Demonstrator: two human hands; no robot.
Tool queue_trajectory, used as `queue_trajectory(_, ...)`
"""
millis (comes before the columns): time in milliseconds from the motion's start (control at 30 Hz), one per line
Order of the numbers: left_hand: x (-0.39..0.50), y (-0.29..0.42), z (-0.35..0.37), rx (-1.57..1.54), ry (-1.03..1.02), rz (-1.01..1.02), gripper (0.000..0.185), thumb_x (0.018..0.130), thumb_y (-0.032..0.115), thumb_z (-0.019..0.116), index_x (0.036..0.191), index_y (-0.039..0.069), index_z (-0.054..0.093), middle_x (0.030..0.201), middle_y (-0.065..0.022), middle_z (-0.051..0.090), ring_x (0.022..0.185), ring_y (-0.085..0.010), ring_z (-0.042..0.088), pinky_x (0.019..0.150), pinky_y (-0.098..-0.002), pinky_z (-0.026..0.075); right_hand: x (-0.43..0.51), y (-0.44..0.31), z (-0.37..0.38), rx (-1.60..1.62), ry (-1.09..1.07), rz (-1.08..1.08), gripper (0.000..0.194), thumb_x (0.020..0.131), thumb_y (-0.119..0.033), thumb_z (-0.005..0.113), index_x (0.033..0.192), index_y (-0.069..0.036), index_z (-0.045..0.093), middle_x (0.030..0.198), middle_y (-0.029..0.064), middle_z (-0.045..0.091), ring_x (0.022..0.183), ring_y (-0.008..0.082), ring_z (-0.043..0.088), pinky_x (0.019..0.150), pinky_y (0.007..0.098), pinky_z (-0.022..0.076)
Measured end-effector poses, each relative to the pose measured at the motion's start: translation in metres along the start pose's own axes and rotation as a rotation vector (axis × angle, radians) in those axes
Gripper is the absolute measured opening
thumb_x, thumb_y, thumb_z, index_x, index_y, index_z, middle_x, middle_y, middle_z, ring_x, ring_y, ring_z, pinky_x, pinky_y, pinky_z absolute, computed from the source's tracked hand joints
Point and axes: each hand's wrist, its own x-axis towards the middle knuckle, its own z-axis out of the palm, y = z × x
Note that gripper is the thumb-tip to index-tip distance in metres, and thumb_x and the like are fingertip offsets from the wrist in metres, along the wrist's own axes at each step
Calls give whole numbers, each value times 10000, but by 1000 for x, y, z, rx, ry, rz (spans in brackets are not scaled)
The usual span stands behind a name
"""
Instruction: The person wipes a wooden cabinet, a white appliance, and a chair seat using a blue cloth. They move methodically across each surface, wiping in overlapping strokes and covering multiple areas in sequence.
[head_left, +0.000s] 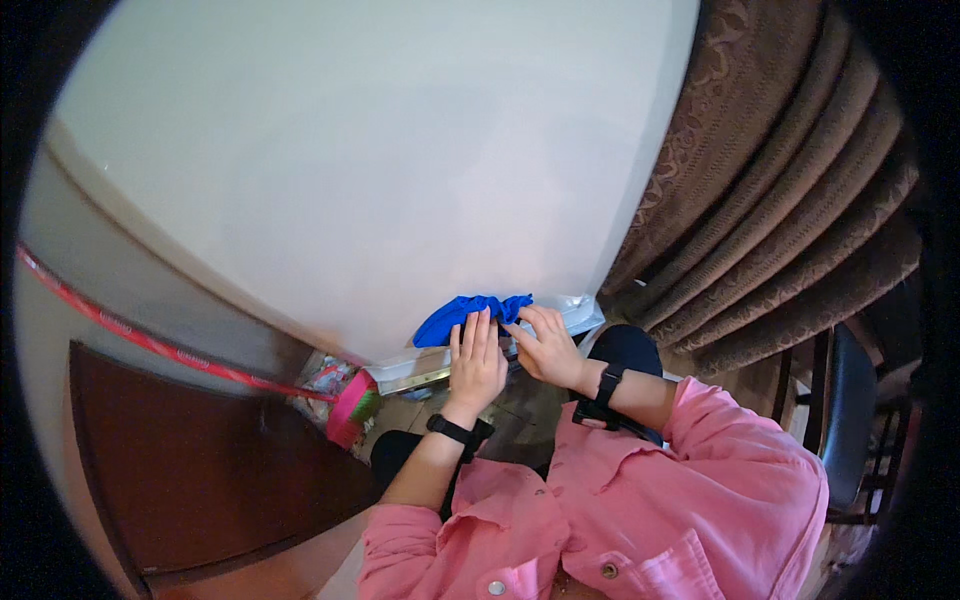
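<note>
A bunched blue cloth (454, 319) lies against the bottom part of a white wall-like surface (450, 187), just above its pale lower ledge (409, 371). My left hand (478, 369) presses the cloth with its fingers stretched flat over it. At the crumpled right end, my right hand (551, 349) has the cloth between thumb and fingers. The palm sides of both hands are hidden. A clear plastic-like strip (585, 315) runs along the ledge beside my right hand.
A broom with a pink head (351, 409) and long red handle (157, 345) leans on the left. Below it is a dark brown door-like panel (210, 465). Patterned brown curtains (750, 202) hang on the right, near a black chair (847, 412). Tiled floor (405, 420) shows between my knees.
</note>
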Motion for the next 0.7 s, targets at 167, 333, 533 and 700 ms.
queue_trajectory(167,41,17,9,-9,-138,201,521,810,89,531,1319,-13,491,1476,-98,391,1378,-227,341,1097,-424,264,-20,18,-18,5,81,234,542,700,-39,687,1203,-30,487,1217,210,432,1124,415,455,960,473,390)
queue_trajectory(333,103,56,37,-38,-140,420,486,840,106,506,1320,27,497,1492,-59,378,1375,-178,346,1101,-365,248,-37,51,-45,-54,243,472,552,721,-35,690,1216,2,448,1206,255,417,1122,445,436,981,480,385)
queue_trajectory(533,103,54,42,183,-160,533,435,844,153,497,1266,59,539,1513,-42,350,1395,-153,307,1120,-342,206,-47,53,-32,186,181,598,531,763,-28,655,1239,2,420,1168,230,427,1051,433,496,885,444,459)
queue_trajectory(700,57,-6,9,151,-316,517,445,834,160,511,1270,80,543,1491,8,393,1333,-140,407,1051,-340,311,-40,17,8,352,-59,563,532,788,-63,620,1278,-8,420,1105,232,468,988,416,530,842,434,478)
